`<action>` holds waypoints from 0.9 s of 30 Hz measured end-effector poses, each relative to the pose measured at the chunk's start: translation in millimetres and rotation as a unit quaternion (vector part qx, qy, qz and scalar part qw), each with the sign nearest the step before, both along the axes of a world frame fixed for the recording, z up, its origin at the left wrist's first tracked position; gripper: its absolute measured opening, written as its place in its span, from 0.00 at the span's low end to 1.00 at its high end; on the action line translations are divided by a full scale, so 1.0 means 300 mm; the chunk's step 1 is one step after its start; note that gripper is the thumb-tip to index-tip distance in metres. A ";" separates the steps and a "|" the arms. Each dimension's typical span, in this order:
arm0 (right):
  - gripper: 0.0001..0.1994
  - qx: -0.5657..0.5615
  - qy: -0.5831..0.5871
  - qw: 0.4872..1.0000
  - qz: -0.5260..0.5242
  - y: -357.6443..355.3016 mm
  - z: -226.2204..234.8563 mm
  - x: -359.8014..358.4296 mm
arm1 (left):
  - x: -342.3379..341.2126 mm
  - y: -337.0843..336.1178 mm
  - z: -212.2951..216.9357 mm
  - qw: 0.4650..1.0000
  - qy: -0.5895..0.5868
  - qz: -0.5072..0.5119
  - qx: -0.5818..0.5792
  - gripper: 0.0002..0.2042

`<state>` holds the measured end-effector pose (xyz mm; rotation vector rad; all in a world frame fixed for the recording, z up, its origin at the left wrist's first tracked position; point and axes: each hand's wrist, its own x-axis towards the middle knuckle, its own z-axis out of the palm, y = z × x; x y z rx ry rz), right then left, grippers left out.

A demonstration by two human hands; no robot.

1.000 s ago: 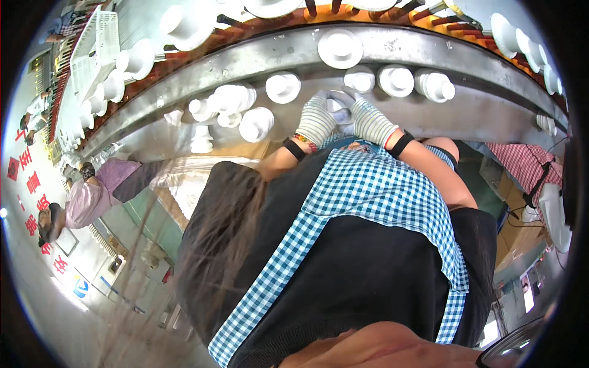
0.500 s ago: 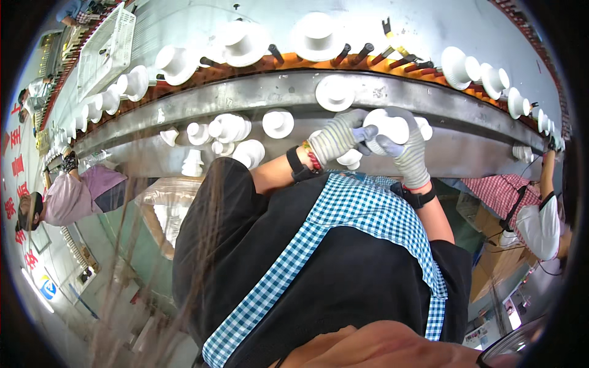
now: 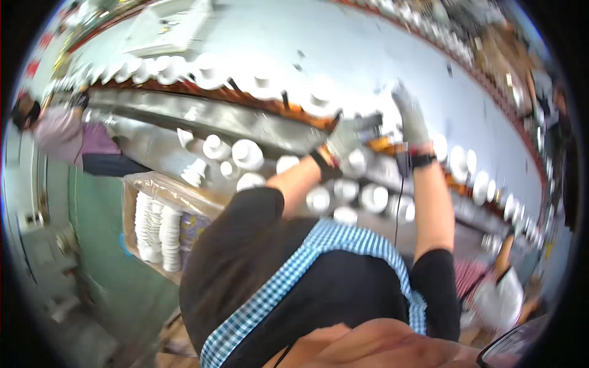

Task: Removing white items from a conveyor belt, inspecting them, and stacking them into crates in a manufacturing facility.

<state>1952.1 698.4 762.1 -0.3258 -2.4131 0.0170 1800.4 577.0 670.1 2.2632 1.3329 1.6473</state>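
My left hand (image 3: 350,134), in a pale striped glove, reaches over the metal ledge with its darker fingertips pointing right. My right hand (image 3: 410,116), gloved alike, is raised just right of it, fingers pointing up and away. Between the two hands is a glaring white patch, where glare and motion blur hide whether either hand grips a white piece. White flanged, cup-like pieces (image 3: 320,103) line the orange rack beside my left hand. Below my hands, more white cup-like pieces (image 3: 374,197) stand on the metal worktop.
The metal ledge (image 3: 245,119) runs between worktop and rack. A lined carton (image 3: 199,191) with stacked white pieces sits at my left. Beyond the rack are a pale surface (image 3: 368,49) and a white crate (image 3: 169,27). Other people work at far left (image 3: 64,138) and far right (image 3: 497,300).
Both hands have moved from the near side of the ledge, where they held a white piece, up and away to the rack. The view has swung and blurred.
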 end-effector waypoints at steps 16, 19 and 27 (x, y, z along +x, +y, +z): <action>0.25 -0.399 0.116 0.908 -0.046 -0.194 -0.082 -0.322 | -0.045 -0.286 0.036 0.776 -0.615 0.036 -0.136 0.10; 0.29 -0.290 0.044 0.955 -0.047 -0.238 -0.056 -0.302 | -0.110 -0.475 -0.063 0.897 -0.344 0.178 -0.211 0.11; 0.33 -0.449 -0.301 0.835 0.104 -0.710 -0.548 0.287 | 0.054 -0.884 -0.432 0.644 -0.630 0.173 -0.398 0.10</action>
